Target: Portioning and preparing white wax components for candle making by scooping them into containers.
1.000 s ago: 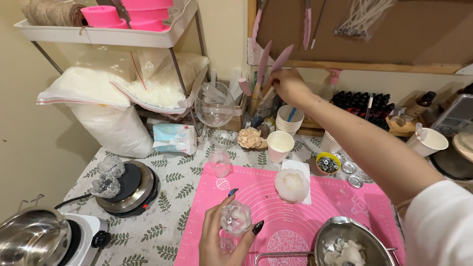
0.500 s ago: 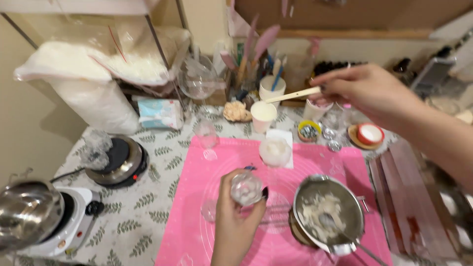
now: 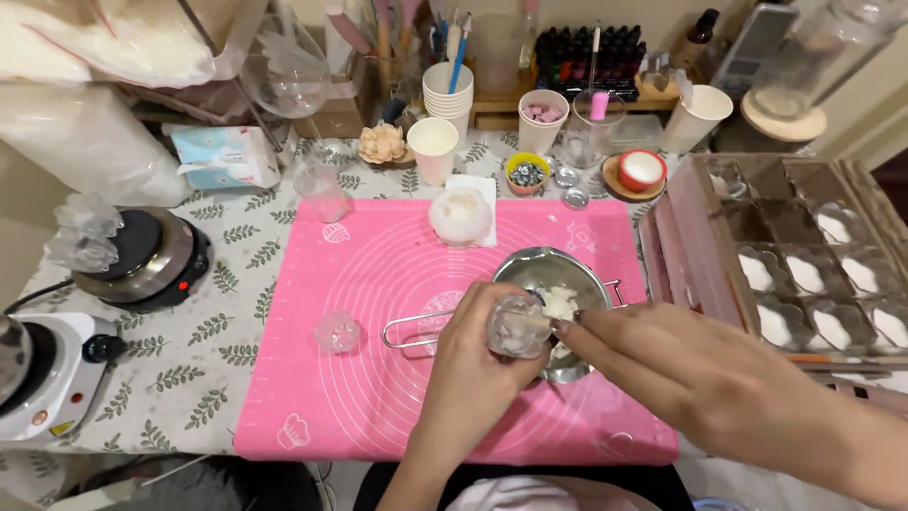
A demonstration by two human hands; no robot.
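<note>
The left hand (image 3: 473,364) had its fingers clamped round a small clear jar (image 3: 517,326), held over the metal pot (image 3: 530,274) to catch spills; right hand (image 3: 681,378) fingers pinched together at its mouth

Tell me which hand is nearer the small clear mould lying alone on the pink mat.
Left. The left hand holds a clear container over the mat, a short way right of the small clear mould. The right hand reaches in from farther right, beyond the metal pan.

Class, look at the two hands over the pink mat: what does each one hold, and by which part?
The left hand grips a small clear glass jar around its side. Whether the right hand holds anything cannot be told.
</note>
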